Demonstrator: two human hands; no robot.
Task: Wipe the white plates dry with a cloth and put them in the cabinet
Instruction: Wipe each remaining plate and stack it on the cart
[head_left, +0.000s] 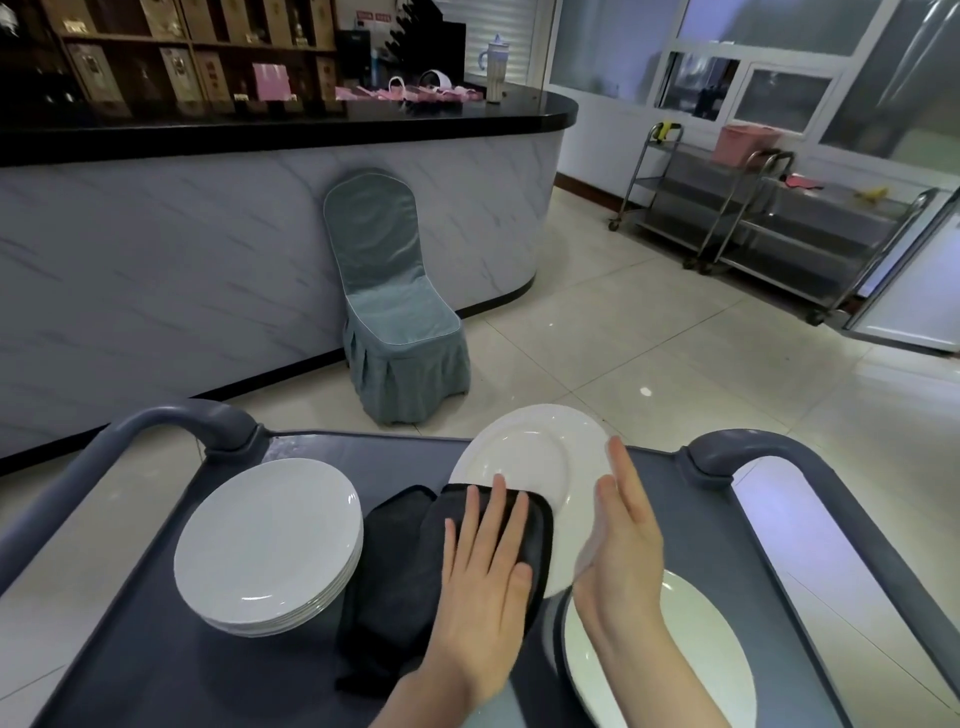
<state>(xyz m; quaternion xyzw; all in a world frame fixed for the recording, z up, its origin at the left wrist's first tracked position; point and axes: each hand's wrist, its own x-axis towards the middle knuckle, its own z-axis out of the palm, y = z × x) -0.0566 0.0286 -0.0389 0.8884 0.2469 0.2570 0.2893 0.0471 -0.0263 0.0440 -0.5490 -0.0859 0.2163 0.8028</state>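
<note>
A white plate is held tilted above the grey cart. My right hand grips its right edge, fingers straight along the rim. My left hand lies flat, fingers spread, pressing a black cloth against the plate's lower left face. The cloth hangs down onto the cart top. To the left, a stack of several white plates rests on the cart. Another white plate lies at the lower right, partly under my right forearm.
The cart has raised grey handles at both far corners. Beyond it on the tiled floor are a blue covered chair against a marble-fronted counter and steel trolleys at the right.
</note>
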